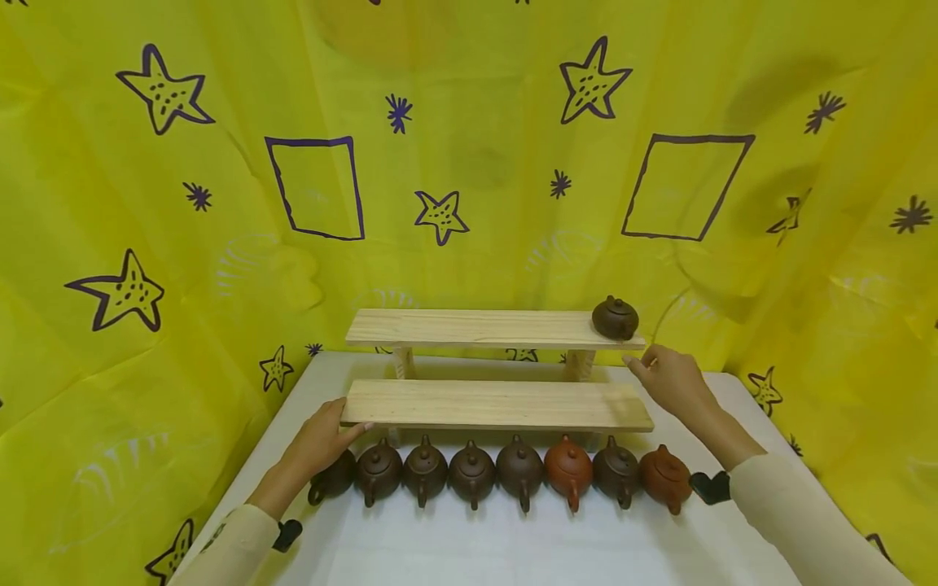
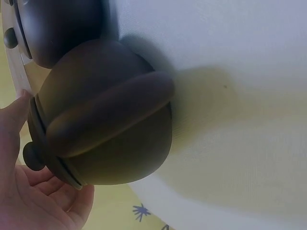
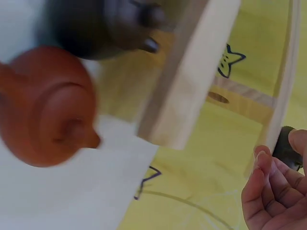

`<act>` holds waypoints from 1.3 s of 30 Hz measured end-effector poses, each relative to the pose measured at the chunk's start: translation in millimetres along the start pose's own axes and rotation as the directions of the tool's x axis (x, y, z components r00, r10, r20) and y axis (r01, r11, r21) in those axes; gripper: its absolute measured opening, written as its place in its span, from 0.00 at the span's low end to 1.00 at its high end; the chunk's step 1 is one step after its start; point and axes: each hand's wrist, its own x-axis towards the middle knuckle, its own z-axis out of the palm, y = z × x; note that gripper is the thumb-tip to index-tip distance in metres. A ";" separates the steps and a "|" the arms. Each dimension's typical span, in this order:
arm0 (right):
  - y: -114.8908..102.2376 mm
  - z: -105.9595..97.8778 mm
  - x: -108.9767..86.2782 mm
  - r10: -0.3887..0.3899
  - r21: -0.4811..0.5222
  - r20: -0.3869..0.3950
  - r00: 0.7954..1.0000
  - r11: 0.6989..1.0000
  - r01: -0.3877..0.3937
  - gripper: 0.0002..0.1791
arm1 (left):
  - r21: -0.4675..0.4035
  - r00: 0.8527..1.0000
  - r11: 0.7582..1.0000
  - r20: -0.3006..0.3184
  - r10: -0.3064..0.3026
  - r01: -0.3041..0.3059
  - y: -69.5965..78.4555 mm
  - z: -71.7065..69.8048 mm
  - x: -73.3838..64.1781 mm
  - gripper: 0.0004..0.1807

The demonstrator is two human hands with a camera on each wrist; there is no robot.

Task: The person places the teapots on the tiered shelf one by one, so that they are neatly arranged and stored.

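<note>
At the left end of the lower wooden shelf (image 1: 498, 404), my left hand (image 1: 318, 439) holds the board, its thumb along the front edge. Just beneath that hand sits a dark brown teapot (image 2: 110, 110), whose handle and lid knob show in the left wrist view. My right hand (image 1: 670, 378) hovers beside the right end of the upper wooden shelf (image 1: 469, 328), fingers loosely bent and nothing in them. A small dark teapot (image 1: 615, 318) stands on that end, apart from the hand in the head view.
A row of several teapots lines the white tabletop (image 1: 440, 545) before the lower shelf, mostly dark brown. Two are reddish: one teapot (image 1: 567, 465) right of centre and another teapot (image 1: 665, 474) at the right end. A yellow patterned cloth (image 1: 484, 268) hangs around the table.
</note>
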 end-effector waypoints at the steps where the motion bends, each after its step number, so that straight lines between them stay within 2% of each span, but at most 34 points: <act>1: 3.4 2.6 -8.2 0.007 0.005 0.003 1.000 1.000 -0.007 0.27 | 0.001 1.000 1.000 -0.001 -0.002 0.002 0.5 -0.6 -0.3 0.45; 12: 41.9 27.6 -93.4 0.123 -0.046 0.072 0.990 0.992 -0.120 0.24 | -0.006 1.000 1.000 -0.004 -0.007 0.007 1.3 -0.9 -2.3 0.44; 19: 50.5 42.7 -129.9 0.231 -0.085 0.112 0.967 0.971 -0.222 0.30 | -0.010 1.000 1.000 -0.007 -0.011 0.011 -0.3 0.0 -2.9 0.45; 23: 53.1 52.6 -141.6 0.277 -0.146 0.169 0.946 0.956 -0.254 0.33 | -0.011 1.000 1.000 -0.002 -0.014 0.014 0.0 0.3 -2.5 0.45; 26: 54.0 61.0 -146.9 0.292 -0.165 0.204 0.934 0.951 -0.261 0.31 | -0.009 1.000 1.000 0.003 -0.021 0.021 1.2 0.6 -2.6 0.46; 31: 53.4 68.7 -151.4 0.291 -0.120 0.192 0.937 0.955 -0.272 0.25 | -0.006 1.000 1.000 0.007 -0.020 0.020 4.0 1.0 -2.2 0.46; 39: 52.8 74.6 -152.5 0.276 -0.087 0.177 0.945 0.961 -0.264 0.22 | -0.002 1.000 1.000 0.006 -0.019 0.019 2.6 1.0 -1.4 0.46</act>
